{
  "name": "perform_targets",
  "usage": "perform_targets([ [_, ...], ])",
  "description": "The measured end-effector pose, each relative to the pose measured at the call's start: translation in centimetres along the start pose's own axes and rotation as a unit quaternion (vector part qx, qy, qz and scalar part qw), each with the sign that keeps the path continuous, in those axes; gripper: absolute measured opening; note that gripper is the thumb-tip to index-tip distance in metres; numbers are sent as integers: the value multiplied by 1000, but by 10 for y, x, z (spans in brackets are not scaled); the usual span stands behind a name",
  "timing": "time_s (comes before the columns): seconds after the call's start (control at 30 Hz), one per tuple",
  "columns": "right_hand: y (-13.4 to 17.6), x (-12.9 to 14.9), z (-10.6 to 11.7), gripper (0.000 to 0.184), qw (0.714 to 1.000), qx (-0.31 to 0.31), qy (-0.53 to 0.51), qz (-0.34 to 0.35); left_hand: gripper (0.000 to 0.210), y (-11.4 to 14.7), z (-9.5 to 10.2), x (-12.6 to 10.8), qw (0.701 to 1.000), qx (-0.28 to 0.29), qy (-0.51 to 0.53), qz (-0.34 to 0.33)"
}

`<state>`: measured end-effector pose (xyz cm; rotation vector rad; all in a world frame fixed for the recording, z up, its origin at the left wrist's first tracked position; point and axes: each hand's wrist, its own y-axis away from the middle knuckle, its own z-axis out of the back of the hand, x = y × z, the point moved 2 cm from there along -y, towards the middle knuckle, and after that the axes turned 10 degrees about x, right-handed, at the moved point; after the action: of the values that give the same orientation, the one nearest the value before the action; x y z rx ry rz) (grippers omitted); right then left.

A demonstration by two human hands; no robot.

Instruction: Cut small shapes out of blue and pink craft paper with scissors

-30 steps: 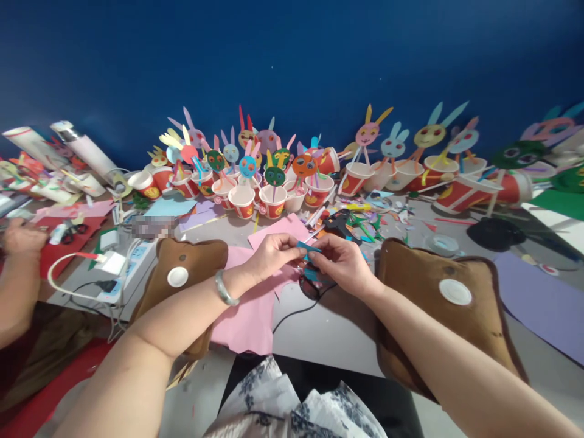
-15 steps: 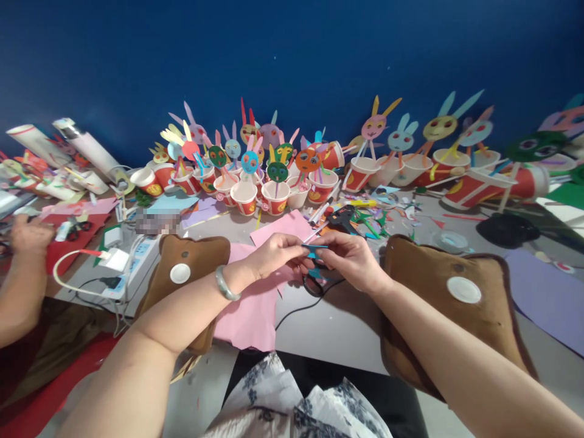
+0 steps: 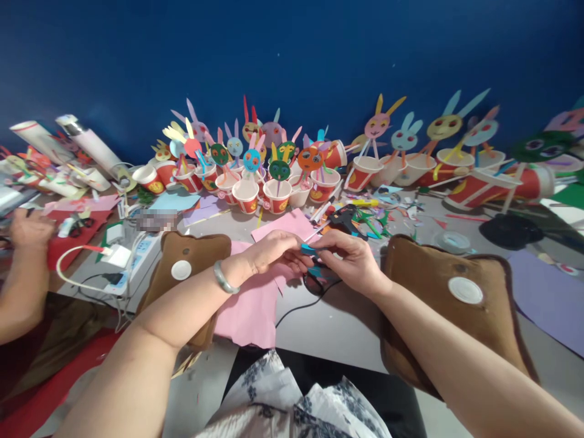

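A small piece of blue paper (image 3: 307,249) is pinched between my two hands above the table. My left hand (image 3: 279,250) wears a bangle at the wrist and grips the paper's left side with closed fingers. On the other side, my right hand (image 3: 351,258) holds the paper's right end between thumb and fingers. Just below my hands lie scissors, their black handle (image 3: 312,283) showing and the rest mostly hidden. Pink paper (image 3: 249,304) lies under and beside my left wrist.
Brown cushions (image 3: 438,316) flank my arms. Paper cups (image 3: 277,196) with rabbit figures line the wall. A black glue gun (image 3: 344,218) lies among paper scraps. At left are a power strip (image 3: 137,261) and another person's hand (image 3: 31,228).
The blue paper has tilted and turned between my fingers, and my left fingers have shifted around it. The other person's hand at far left has moved slightly.
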<state>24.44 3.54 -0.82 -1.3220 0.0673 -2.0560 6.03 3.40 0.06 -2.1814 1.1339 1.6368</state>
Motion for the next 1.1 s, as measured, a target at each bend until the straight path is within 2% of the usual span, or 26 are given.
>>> perform_targets([
  [0.1, 0, 0, 0, 13, 1000, -6, 4, 12, 22, 4, -2, -4, 1000, 14, 10, 5],
  [0.3, 0, -2, -1, 15, 999, 3, 19, 25, 26, -7, 7, 6, 999, -17, -25, 30],
  [0.43, 0, -2, 0, 15, 999, 6, 25, 23, 28, -9, 12, 10, 999, -18, -28, 27],
  [0.7, 0, -3, -2, 15, 999, 5, 26, 41, 17, -5, 6, 4, 999, -31, -11, 31],
  [0.93, -1, -2, 0, 15, 998, 12, 33, 57, 18, -5, 6, 3, 1000, -24, -4, 17],
  [1.0, 0, -3, -1, 14, 999, 10, 29, 44, 19, -4, 6, 2, 1000, -24, -17, 5],
  [1.1, 0, -5, -2, 13, 1000, -6, -6, -20, 19, -2, 5, 0, 997, -33, -57, -27],
])
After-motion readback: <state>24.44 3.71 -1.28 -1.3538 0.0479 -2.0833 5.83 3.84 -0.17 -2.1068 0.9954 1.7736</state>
